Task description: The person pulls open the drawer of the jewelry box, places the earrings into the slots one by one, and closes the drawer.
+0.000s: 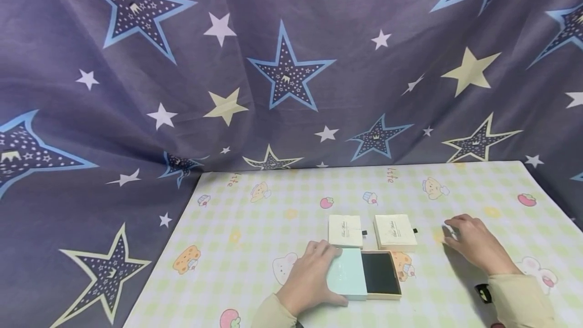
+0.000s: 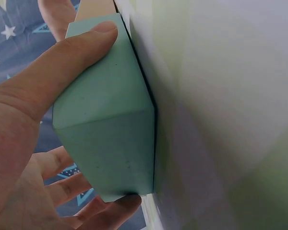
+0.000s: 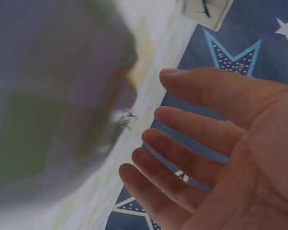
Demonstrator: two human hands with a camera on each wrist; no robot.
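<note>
A mint-green drawer-style gift box (image 1: 347,273) lies on the table, its tray (image 1: 381,273) slid partway out to the right and showing a black lining. My left hand (image 1: 311,278) grips the green sleeve from the left. In the left wrist view, the thumb (image 2: 89,42) lies along one side of the sleeve and the fingertips curl at the opposite side. Off to the right, over the tablecloth and apart from every box, is my right hand (image 1: 478,244). Its fingers are loosely bent and hold nothing, as the right wrist view also shows.
Just behind the green box sit two cream boxes with dark pull tabs, one at left (image 1: 345,230) and one at right (image 1: 395,231). A checked tablecloth (image 1: 255,216) with cartoon prints covers the table. A star-patterned curtain (image 1: 300,130) hangs along the back and left.
</note>
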